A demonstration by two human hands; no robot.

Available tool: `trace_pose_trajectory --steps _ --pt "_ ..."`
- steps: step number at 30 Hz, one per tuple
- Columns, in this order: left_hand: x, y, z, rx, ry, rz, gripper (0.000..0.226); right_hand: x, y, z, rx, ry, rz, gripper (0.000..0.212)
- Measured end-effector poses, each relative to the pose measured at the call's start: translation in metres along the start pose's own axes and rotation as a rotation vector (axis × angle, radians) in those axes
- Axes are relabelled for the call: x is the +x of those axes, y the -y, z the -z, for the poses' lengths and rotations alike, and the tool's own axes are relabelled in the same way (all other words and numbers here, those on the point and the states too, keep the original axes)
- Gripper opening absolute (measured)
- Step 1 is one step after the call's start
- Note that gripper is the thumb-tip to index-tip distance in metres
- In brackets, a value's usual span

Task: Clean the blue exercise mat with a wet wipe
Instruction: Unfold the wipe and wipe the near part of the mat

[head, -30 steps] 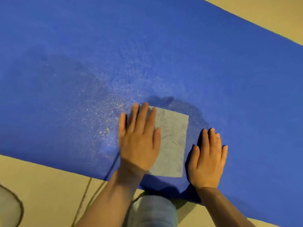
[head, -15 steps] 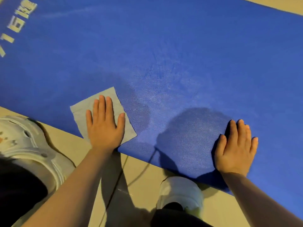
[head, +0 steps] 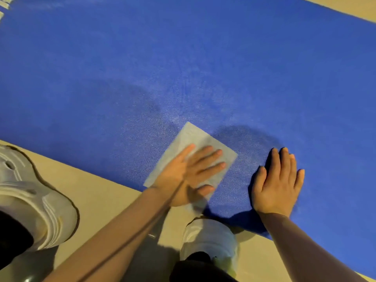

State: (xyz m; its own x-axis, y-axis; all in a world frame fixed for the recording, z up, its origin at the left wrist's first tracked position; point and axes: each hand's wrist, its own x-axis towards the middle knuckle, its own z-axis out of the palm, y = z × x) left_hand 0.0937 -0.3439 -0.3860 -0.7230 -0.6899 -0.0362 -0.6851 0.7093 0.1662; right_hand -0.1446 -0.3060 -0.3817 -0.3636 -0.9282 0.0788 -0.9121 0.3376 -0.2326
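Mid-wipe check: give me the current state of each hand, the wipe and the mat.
left hand: flat, fingers straight, pressing the wipe
right hand: flat on the mat, holding nothing
wet wipe: unfolded, flat on the mat near its front edge
blue mat: laid flat on the floor, damp sheen around the wipe

Both forearms are bare, with no sleeves, rings or watch showing. The person wears chunky white shoes: the left shoe (head: 30,202) has moulded ridges and vent holes, the right shoe (head: 209,239) a rounded toe. Dark trouser legs (head: 12,241) sit above them.
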Motion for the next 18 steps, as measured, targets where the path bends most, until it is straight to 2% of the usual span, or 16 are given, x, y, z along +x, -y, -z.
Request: trace_pose_trajectory --steps 1,2,6,7,9,11,13,16,18 --pt "-0.011 0.019 0.002 0.005 -0.011 0.058 0.060 0.000 -0.001 0.000 -0.002 -0.002 0.003 0.058" --pt "-0.024 0.039 0.005 0.013 -0.040 0.186 0.059 0.000 -0.001 -0.001 -0.004 -0.005 0.003 0.058" --pt "-0.076 0.098 0.027 -0.057 -0.096 0.967 0.071 -0.001 -0.001 -0.002 -0.014 -0.022 0.004 0.058" --pt "-0.080 0.101 0.030 -0.077 -0.093 1.105 0.073 -0.001 -0.001 -0.001 -0.013 -0.020 0.003 0.058" --pt "-0.072 0.095 0.030 -0.082 -0.106 1.233 0.077 0.000 0.000 -0.001 -0.013 -0.014 0.003 0.058" --pt "-0.055 0.079 0.025 -0.098 -0.102 1.220 0.079 0.000 0.000 0.000 -0.017 -0.012 0.003 0.059" --pt "-0.038 0.054 0.016 -0.042 -0.099 1.050 0.074 0.000 0.000 0.001 -0.019 -0.010 0.002 0.059" --pt "-0.008 -0.011 0.006 -0.007 -0.073 0.669 0.067 0.000 0.001 0.001 -0.023 0.000 -0.007 0.059" --pt "0.013 -0.046 0.002 -0.022 -0.061 0.308 0.065 0.000 0.001 0.001 -0.025 0.002 -0.008 0.059"
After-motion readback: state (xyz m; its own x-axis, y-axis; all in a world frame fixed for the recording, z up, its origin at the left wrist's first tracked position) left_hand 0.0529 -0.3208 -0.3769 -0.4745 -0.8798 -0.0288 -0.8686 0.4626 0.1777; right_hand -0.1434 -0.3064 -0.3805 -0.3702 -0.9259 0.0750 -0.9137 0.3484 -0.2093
